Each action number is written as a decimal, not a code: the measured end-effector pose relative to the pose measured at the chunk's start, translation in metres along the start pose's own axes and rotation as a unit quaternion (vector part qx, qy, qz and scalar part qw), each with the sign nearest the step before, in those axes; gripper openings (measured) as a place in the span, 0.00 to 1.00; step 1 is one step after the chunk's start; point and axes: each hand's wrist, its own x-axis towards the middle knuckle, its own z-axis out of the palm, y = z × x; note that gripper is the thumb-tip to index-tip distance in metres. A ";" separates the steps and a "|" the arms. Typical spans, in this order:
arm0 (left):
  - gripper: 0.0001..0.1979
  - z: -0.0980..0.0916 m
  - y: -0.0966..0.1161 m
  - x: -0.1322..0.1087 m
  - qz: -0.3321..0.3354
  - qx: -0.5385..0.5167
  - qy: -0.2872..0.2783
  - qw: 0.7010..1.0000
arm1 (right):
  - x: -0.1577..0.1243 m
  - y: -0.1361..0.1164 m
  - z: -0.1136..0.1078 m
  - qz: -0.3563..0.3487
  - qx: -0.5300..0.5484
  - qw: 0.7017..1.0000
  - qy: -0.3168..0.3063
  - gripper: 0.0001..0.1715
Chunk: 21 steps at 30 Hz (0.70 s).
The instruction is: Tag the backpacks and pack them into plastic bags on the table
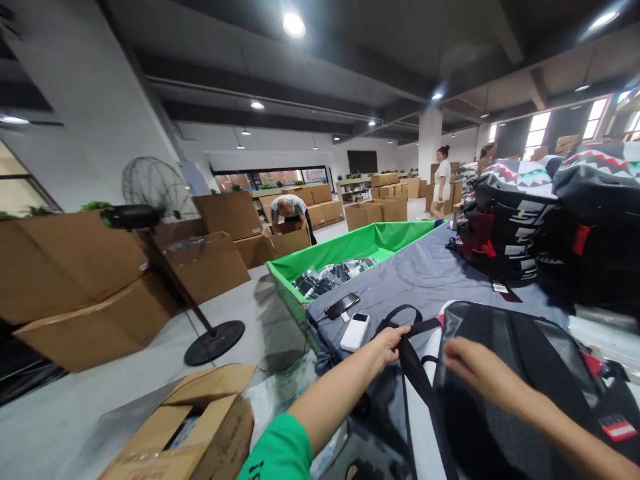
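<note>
So: our left hand [393, 343] closed on black strap [411, 357] of plastic-wrapped black backpack [520, 407], lower right of frame; right hand [480, 370] open against wrapping [453, 327]. More backpacks [510, 213] piled upper right; green-lined bin [345, 245] holds bagged items [330, 277].

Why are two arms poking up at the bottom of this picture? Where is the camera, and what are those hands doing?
A little camera sits on a person's head, so you see what they see, and those arms are their own. The left hand, with a green sleeve, grips a thin black strap. The right hand touches shiny clear plastic wrapping on a black backpack. Beside them is a table covered in grey cloth, holding a black smartphone and a white power bank. Farther away, another person bends over a brown cardboard box.
</note>
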 end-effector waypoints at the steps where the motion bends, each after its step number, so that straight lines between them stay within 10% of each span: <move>1: 0.13 -0.001 0.000 0.001 0.002 -0.008 0.010 1.000 | 0.018 0.009 -0.001 -0.004 -0.052 0.998 0.032 0.12; 6: 0.15 0.013 0.009 0.009 0.010 -0.043 0.035 0.998 | 0.097 0.032 0.021 -0.023 -0.132 0.990 0.053 0.18; 10: 0.14 0.027 0.010 0.017 0.002 -0.057 0.049 0.997 | 0.128 0.039 0.038 -0.031 -0.147 0.988 0.025 0.04; 13: 0.14 0.037 0.004 0.030 0.009 -0.064 0.078 0.995 | 0.129 0.046 0.048 -0.040 -0.152 0.987 0.018 0.20; 21: 0.18 0.046 -0.001 0.065 0.055 -0.107 0.147 0.982 | 0.094 0.060 0.060 -0.095 -0.114 0.988 0.036 0.23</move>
